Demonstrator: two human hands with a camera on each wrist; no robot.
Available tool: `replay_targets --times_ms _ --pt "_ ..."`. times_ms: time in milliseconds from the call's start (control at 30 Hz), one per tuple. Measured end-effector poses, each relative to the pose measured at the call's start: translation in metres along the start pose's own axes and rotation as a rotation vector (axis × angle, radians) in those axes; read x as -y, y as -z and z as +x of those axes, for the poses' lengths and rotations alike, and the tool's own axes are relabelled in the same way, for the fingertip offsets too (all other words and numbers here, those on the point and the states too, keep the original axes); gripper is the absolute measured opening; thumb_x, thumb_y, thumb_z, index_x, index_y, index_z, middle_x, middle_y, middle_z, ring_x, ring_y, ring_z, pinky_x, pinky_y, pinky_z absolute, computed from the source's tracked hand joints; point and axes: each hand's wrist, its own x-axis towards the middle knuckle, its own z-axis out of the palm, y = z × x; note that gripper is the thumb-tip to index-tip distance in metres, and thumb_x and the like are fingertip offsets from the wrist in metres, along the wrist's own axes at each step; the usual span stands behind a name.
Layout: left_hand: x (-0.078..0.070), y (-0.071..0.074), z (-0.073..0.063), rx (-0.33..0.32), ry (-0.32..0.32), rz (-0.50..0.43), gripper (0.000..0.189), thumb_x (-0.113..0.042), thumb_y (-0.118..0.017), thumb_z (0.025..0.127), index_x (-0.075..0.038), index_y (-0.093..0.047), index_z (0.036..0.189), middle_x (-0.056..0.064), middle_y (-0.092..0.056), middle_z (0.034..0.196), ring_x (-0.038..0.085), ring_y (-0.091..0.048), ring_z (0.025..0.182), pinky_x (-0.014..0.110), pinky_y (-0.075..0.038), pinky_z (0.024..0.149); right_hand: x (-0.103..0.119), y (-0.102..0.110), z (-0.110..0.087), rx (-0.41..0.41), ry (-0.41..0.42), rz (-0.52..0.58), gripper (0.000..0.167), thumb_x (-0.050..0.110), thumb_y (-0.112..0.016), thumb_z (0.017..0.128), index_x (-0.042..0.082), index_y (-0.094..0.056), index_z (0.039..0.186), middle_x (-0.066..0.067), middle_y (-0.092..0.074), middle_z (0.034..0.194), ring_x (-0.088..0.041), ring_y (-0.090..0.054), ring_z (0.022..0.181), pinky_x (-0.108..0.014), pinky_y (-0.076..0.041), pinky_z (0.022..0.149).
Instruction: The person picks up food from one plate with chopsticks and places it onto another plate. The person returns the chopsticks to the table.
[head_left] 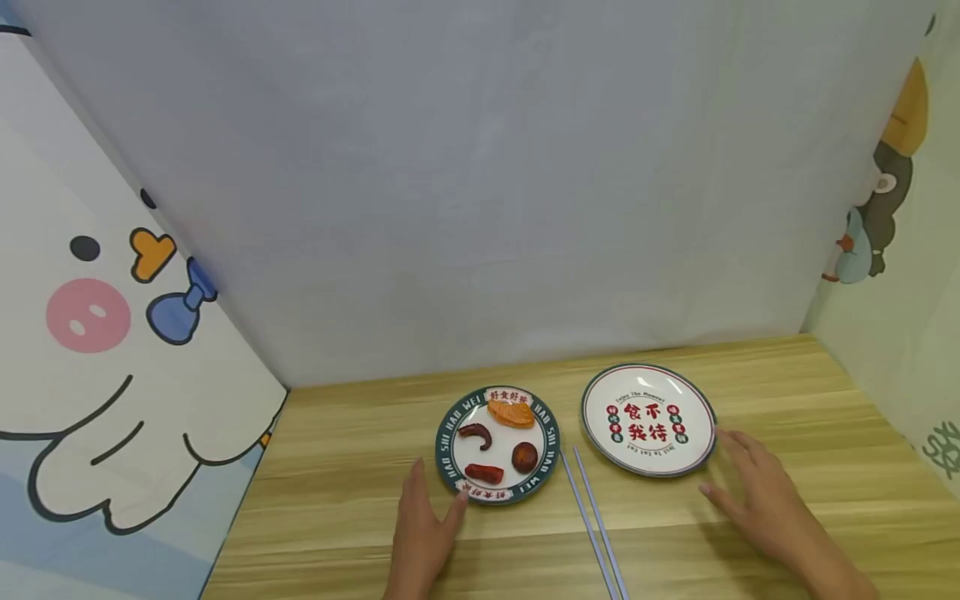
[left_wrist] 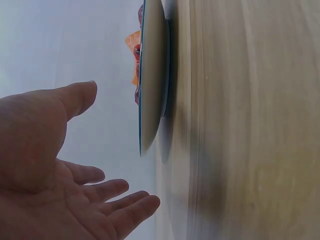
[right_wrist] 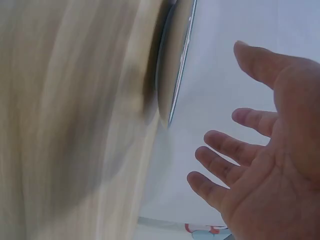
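Observation:
A plate with a dark green lettered rim [head_left: 446, 450] holds an orange salmon-like slice [head_left: 512, 414], a dark curled tentacle-like piece [head_left: 480, 432], a red strip [head_left: 484, 473] and a round brown piece [head_left: 525, 457]. Just off its lower left edge is my left hand [head_left: 423, 533], fingers extended and thumb spread; the left wrist view shows a gap between hand and plate. To the right lies a white plate with red characters [head_left: 652, 383]. My right hand [head_left: 768, 500] is beside its right rim, fingers loosely extended, holding nothing. Whether the fingertips touch that rim is unclear.
Two pale lilac chopsticks [head_left: 601, 523] lie side by side between the plates, pointing toward the near edge. The wooden table [head_left: 337, 467] ends at a white cloth backdrop [head_left: 510, 208]. Cartoon-printed panels [head_left: 82, 400] stand at the left and right.

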Motion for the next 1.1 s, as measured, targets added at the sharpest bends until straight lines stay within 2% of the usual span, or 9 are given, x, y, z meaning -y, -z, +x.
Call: replay_targets --times_ms 267,433,500,600,667,733,767,800,1100 --pt "-0.005 -0.005 0.006 -0.049 0.07 -0.099 0.087 -0.022 -0.079 0.094 0.008 -0.031 0.16 0.035 -0.036 0.16 0.054 -0.037 0.148 0.065 -0.031 0.121 0.016 0.0 0.005 -0.023 0.061 0.051 0.082 0.007 -0.088 0.081 -0.008 -0.047 0.15 -0.039 -0.048 0.143 -0.06 -0.044 0.129 -0.078 -0.039 0.1" --pt "-0.006 -0.008 0.007 -0.073 0.098 -0.163 0.088 -0.018 -0.081 0.093 0.006 -0.031 0.161 0.033 -0.038 0.16 0.054 -0.043 0.143 0.064 -0.041 0.115 0.027 -0.005 0.006 -0.034 0.12 0.053 0.081 0.006 -0.089 0.078 -0.003 -0.05 0.149 -0.032 -0.052 0.142 -0.054 -0.047 0.129 -0.071 -0.042 0.1" --pt "-0.006 -0.009 0.007 -0.079 0.106 -0.199 0.088 -0.015 -0.081 0.092 0.006 -0.031 0.161 0.033 -0.038 0.16 0.054 -0.045 0.142 0.063 -0.045 0.112 0.031 -0.007 0.006 -0.039 0.146 0.048 0.082 0.006 -0.09 0.078 -0.001 -0.05 0.15 -0.029 -0.053 0.142 -0.051 -0.05 0.127 -0.057 -0.041 0.111" --pt "-0.007 -0.01 0.008 -0.086 0.13 -0.268 0.088 -0.012 -0.082 0.09 0.006 -0.032 0.16 0.032 -0.039 0.16 0.054 -0.045 0.142 0.061 -0.047 0.111 0.038 -0.011 0.005 -0.041 0.166 0.035 0.082 0.007 -0.091 0.077 0.0 -0.052 0.149 -0.026 -0.055 0.142 -0.048 -0.053 0.126 -0.047 -0.042 0.109" --pt "-0.008 -0.012 0.008 -0.092 0.148 -0.31 0.089 -0.011 -0.083 0.089 0.005 -0.032 0.16 0.032 -0.039 0.16 0.054 -0.046 0.141 0.06 -0.048 0.11 0.042 -0.014 0.004 -0.038 0.172 0.03 0.082 0.009 -0.091 0.078 0.0 -0.052 0.149 -0.024 -0.056 0.142 -0.046 -0.054 0.126 -0.035 -0.037 0.112" --pt "-0.009 -0.013 0.009 -0.095 0.168 -0.343 0.089 -0.01 -0.083 0.089 0.005 -0.033 0.161 0.032 -0.04 0.16 0.054 -0.046 0.141 0.06 -0.049 0.109 0.045 -0.017 0.004 -0.036 0.174 0.026 0.08 0.011 -0.091 0.078 0.0 -0.054 0.148 -0.024 -0.057 0.141 -0.045 -0.055 0.126 -0.033 -0.037 0.111" --pt "-0.009 -0.014 0.009 -0.098 0.174 -0.351 0.089 -0.009 -0.083 0.088 0.004 -0.033 0.16 0.032 -0.04 0.16 0.054 -0.047 0.14 0.06 -0.05 0.109 0.047 -0.018 0.004 -0.032 0.177 0.028 0.079 0.011 -0.091 0.079 0.0 -0.054 0.148 -0.023 -0.057 0.141 -0.044 -0.055 0.127 -0.024 -0.032 0.114" --pt "-0.009 -0.015 0.009 -0.102 0.175 -0.358 0.089 -0.009 -0.083 0.088 0.005 -0.033 0.16 0.031 -0.04 0.16 0.054 -0.048 0.139 0.06 -0.05 0.107 0.047 -0.02 0.004 -0.035 0.186 0.029 0.08 0.012 -0.091 0.079 0.001 -0.054 0.148 -0.023 -0.058 0.141 -0.044 -0.055 0.127 -0.022 -0.031 0.113" --pt "-0.008 -0.023 0.009 -0.105 0.2 -0.401 0.089 -0.006 -0.082 0.088 0.007 -0.031 0.16 0.036 -0.038 0.158 0.057 -0.061 0.122 0.058 -0.057 0.099 0.054 -0.031 0.004 -0.036 0.245 0.022 0.079 0.015 -0.091 0.078 0.002 -0.055 0.147 -0.02 -0.06 0.139 -0.04 -0.058 0.125 -0.033 -0.04 0.111"
